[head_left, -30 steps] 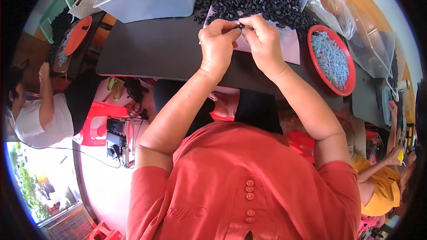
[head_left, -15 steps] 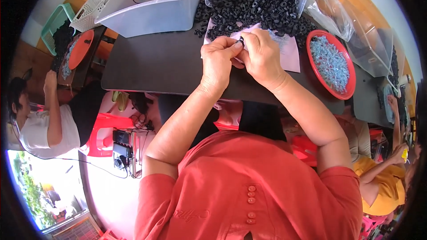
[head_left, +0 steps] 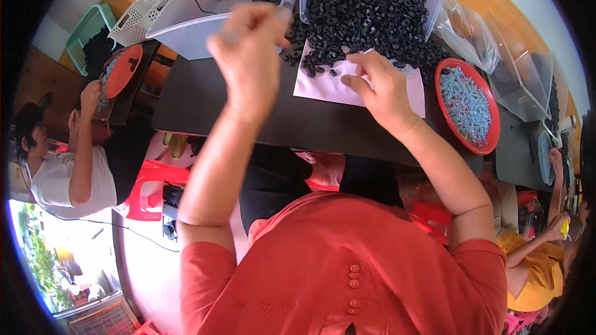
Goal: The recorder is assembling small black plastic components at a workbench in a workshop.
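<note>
My left hand is raised at the near side of the clear plastic bin. Motion smears its fingers, so whether they hold anything cannot be made out. Over the pink sheet hangs my right hand, its thumb and forefinger apart with nothing visible between them. Just beyond it, small black plastic parts lie heaped, spilling from a tipped clear bin onto the sheet. A red bowl full of small pale-blue pieces stands right of my right hand.
The dark table carries everything. Clear plastic bags and another clear bin are at the back right. A white basket and a green basket stand far left. People sit working on both sides.
My hands have parted from the small black part they held together. The left has swung up and left toward the bin; the right has shifted slightly right and down, its fingers spreading.
</note>
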The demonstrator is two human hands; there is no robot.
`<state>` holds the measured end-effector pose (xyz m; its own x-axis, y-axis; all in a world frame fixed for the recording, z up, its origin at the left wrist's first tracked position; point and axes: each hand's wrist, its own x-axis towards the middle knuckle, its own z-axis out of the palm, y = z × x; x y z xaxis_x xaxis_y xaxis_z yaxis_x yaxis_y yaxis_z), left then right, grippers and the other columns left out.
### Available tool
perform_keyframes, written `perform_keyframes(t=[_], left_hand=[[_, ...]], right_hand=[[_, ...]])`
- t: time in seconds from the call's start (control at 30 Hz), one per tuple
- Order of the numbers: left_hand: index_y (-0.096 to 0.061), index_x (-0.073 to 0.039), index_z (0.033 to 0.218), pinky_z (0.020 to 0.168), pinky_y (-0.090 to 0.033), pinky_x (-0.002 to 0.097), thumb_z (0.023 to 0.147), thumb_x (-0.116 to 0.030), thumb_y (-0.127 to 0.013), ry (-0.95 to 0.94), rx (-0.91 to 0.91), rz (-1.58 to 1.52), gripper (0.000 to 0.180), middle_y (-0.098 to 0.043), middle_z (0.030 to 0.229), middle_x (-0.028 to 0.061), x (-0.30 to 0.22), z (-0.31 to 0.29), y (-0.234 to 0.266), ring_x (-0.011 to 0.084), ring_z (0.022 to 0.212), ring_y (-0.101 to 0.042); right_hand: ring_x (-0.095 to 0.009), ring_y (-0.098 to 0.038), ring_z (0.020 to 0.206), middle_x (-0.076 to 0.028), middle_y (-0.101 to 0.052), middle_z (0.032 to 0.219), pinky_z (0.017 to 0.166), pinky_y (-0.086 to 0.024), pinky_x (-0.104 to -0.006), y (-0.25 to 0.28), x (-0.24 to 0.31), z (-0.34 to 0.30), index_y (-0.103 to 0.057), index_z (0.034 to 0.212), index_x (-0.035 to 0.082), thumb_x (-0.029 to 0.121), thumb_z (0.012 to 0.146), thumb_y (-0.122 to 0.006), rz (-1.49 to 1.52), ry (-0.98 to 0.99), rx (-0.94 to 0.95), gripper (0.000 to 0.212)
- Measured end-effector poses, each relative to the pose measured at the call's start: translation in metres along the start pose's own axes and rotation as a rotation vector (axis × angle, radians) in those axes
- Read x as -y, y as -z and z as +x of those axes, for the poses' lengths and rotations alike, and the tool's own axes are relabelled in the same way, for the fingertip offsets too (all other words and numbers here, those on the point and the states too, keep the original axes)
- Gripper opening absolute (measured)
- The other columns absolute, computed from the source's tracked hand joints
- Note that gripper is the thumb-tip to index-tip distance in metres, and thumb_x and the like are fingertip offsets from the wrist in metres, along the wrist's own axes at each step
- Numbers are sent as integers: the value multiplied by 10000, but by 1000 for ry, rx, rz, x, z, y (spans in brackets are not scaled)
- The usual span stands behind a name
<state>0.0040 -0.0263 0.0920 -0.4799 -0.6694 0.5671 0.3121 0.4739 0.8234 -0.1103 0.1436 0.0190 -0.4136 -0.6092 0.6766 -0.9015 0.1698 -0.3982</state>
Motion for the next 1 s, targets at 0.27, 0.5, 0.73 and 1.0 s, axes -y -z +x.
perform_keyframes(t=[0.27, 0.5, 0.73, 1.0], left_hand=[[-694, -93, 955, 807, -491, 421, 711, -151, -670, -340, 0, 895, 252, -649, 971, 99, 57, 81, 12, 335, 928, -614], [-631, -26, 833, 680, -495, 374, 719, 55, -640, -613, -52, 414, 141, -608, 824, 107, 50, 15, 25, 299, 778, -608], [-657, -70, 872, 733, -503, 397, 675, -26, -668, -516, 488, 473, 202, -612, 850, 77, 63, -33, -4, 315, 831, -571], [-652, -10, 841, 682, -484, 379, 691, -45, -692, -232, 579, 459, 160, -623, 841, 121, 83, -35, -13, 308, 810, -592]], right_hand=[[-254, -561, 920, -27, -594, 963, 795, -432, -398, -46, -9, 38, -666, 959, 145, 187, 795, -619, -318, 335, 184, 176], [-239, -513, 1030, 22, -563, 1079, 810, -409, -386, -36, -38, 34, -643, 1090, 231, 243, 801, -657, -534, 351, 284, 289], [-235, -565, 960, 3, -611, 981, 822, -396, -372, -8, -57, 19, -677, 1084, 192, 216, 812, -664, -424, 208, 250, 273], [-159, -638, 798, -64, -656, 895, 727, -490, -263, 54, -80, 21, -670, 1042, 39, 46, 798, -667, -12, -252, 155, 244]])
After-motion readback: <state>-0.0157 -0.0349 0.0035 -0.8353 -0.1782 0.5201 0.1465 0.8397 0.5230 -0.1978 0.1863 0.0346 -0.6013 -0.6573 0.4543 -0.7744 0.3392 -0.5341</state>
